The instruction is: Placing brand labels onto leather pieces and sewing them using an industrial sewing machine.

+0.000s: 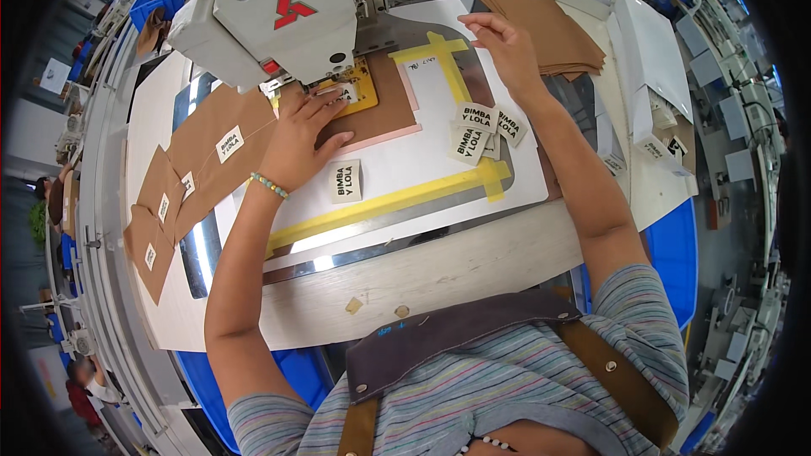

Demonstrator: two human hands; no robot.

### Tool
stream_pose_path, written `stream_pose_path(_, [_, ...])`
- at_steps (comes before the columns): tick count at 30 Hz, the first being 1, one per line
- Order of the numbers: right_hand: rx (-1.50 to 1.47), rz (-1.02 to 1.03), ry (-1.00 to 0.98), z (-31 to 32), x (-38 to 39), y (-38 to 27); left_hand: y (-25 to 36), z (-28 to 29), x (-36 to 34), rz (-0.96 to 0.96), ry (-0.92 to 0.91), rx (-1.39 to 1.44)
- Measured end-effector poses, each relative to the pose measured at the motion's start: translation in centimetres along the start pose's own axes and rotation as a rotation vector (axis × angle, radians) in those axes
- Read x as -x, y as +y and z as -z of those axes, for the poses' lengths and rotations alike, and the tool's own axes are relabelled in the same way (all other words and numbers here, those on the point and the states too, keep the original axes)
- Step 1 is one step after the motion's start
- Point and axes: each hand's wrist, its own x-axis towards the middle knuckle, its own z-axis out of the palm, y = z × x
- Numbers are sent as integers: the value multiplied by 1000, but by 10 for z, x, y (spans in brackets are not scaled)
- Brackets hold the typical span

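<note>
My left hand [296, 137] lies with its fingers spread beside the head of a white sewing machine [274, 13]. Its fingertips rest by a yellow frame [365, 91] that presses on a brown sheet [390, 95]. Under the machine head, the needle area is partly hidden. My right hand [504, 49] is raised at the far right, fingers loosely bent and apart, with nothing visible in them. A stack of brown sheets [549, 29] is just beyond it. One loose cream label [345, 181] lies near my left wrist; several more labels [466, 143] are piled below my right hand.
Yellow tape [380, 208] edges a white template board [422, 181]. Brown sheets with labels on them [207, 139] trail off to the left. A white box [663, 122] with labels stands at the right. Blue bins [674, 257] sit below the table edge.
</note>
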Motion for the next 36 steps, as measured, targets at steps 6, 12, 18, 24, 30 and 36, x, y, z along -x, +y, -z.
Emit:
stream_pose_path(6, [48, -19, -8, 0, -2, 2, -1, 5, -4, -1, -26, 34])
stream_pose_path(12, [12, -25, -15, 1, -3, 4, -1, 6, -8, -28, -18, 35])
stream_pose_path(18, [38, -12, -13, 0, -2, 3, -3, 3, -7, -28, -22, 51])
stream_pose_path(24, [46, -19, -12, 2, 5, 2, -4, -3, -6, -32, 17, 40])
stream_pose_path(30, [28, -10, 7, 3, 20, -1, 2, -13, -1, 58, 34, -1])
stream_pose_path(36, [-10, -5, 27, 2, 23, 3, 20, 2, 16, -32, 175, -21])
